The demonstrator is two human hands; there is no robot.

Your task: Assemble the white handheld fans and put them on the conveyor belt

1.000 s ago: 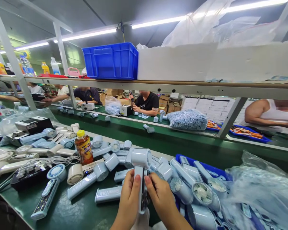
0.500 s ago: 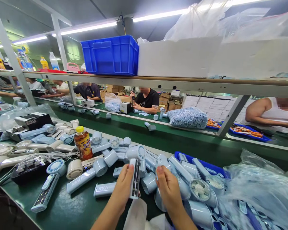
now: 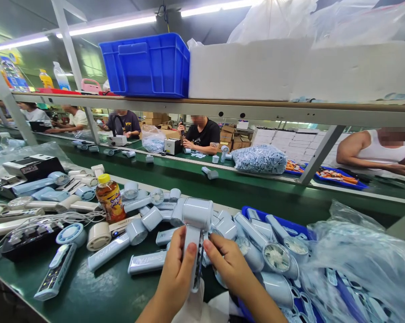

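The **left hand** (image 3: 176, 274) and **right hand** (image 3: 228, 264) both hold a pale **handheld fan** (image 3: 196, 220) just above the bench, its round head up and away from the person. Its long handle runs nearly upright, tipping slightly toward the person, and sits between the palms. The left hand's **fingers** (image 3: 178, 244) curl closed around the handle's near side, with the thumb upward. The right hand's **fingers** (image 3: 209, 246) press closed against the handle's other edge, where a dark strip shows. The left hand wraps more of the handle, while the right meets it mainly at the fingertips.

To the right, a **blue tray** (image 3: 276, 220) holds more fan parts beside a **clear plastic bag** (image 3: 353, 262). To the left, loose **fan handles** (image 3: 146, 263) and round **fan heads** (image 3: 137, 232) lie on the green **bench** (image 3: 84, 291), around a **bottle of iced tea** (image 3: 110, 198) and a tangle of **white cables** (image 3: 57, 219).

Farther on, a **blue crate** (image 3: 145, 66) and a **white box** (image 3: 246, 69) sit on a **shelf** (image 3: 222, 107). Beyond it, a **co-worker in a black T-shirt** (image 3: 202, 137) works at the next bench, near a **bag of blue parts** (image 3: 259, 159).
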